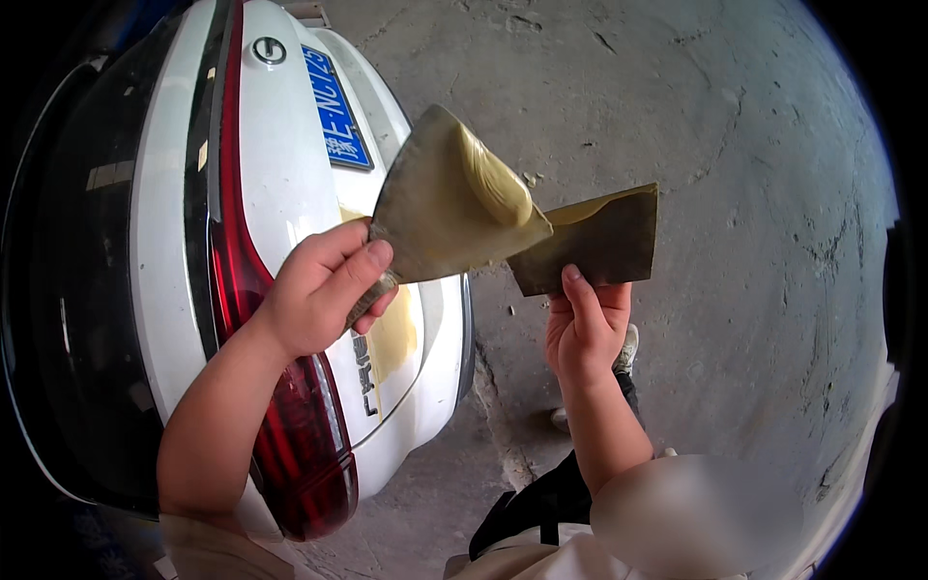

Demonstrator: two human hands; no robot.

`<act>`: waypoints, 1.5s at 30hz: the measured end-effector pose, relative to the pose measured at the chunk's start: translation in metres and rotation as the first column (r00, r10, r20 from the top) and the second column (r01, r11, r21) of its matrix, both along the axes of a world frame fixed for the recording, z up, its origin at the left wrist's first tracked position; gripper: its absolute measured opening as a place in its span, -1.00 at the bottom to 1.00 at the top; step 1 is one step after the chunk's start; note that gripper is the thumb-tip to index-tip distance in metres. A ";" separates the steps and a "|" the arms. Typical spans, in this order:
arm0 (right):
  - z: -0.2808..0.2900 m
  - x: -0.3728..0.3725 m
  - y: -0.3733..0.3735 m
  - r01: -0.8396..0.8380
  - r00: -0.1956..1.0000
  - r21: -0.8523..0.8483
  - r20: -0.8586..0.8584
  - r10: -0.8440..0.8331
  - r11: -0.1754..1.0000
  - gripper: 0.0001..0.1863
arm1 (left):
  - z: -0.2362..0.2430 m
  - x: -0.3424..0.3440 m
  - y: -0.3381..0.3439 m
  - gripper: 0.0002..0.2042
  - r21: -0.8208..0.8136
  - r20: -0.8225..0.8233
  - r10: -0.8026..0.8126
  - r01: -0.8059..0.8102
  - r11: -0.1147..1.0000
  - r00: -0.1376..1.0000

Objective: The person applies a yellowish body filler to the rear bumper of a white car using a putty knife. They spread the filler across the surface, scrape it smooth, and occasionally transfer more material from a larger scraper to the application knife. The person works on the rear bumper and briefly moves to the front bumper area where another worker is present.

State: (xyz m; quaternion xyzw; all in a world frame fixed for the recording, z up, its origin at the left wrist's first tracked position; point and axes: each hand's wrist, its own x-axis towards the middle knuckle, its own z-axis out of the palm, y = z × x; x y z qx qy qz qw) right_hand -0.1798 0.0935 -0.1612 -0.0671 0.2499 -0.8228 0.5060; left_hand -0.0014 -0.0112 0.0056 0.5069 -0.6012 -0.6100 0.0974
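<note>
Gripping a flared putty knife [416, 232] by its handle in the left hand [319, 285], with fingers curled closed around it and thumb laid along the base of the blade. Pinching a dark rectangular spreader plate [599, 246] by its lower edge in the right hand [587, 333], between upright thumb and fingers partly hidden behind. Fanning out up and rightward from the left fist to a broad front edge. Passing, at the right-hand corner of that edge, in front of the plate's left end; touching or merely overlapping in view, impossible to tell. Held, in the case of the knife, over the rear of a white car [271, 174], just beside a blue number plate [338, 111], with a red tail light [295, 435] close to the left forearm [222, 406]. Held, in the case of the plate, past the curved bumper edge and over grey concrete floor [735, 145], with room to the right and above. Carrying, on the knife's face along the front edge, a thick mound of yellowish paste [495, 184]; bearing, along the plate's upper edge, a thinner yellowish coat [585, 210]. Showing below the left hand, on the white bodywork, a matt yellowish patch [394, 338] beside a letter badge [364, 372].
</note>
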 end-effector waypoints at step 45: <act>0.050 -0.051 -0.010 -0.402 0.191 0.056 -0.971 0.144 0.914 -0.30 | 0.004 -0.002 0.001 -0.75 -0.091 -0.060 0.035 -0.041 0.995 0.998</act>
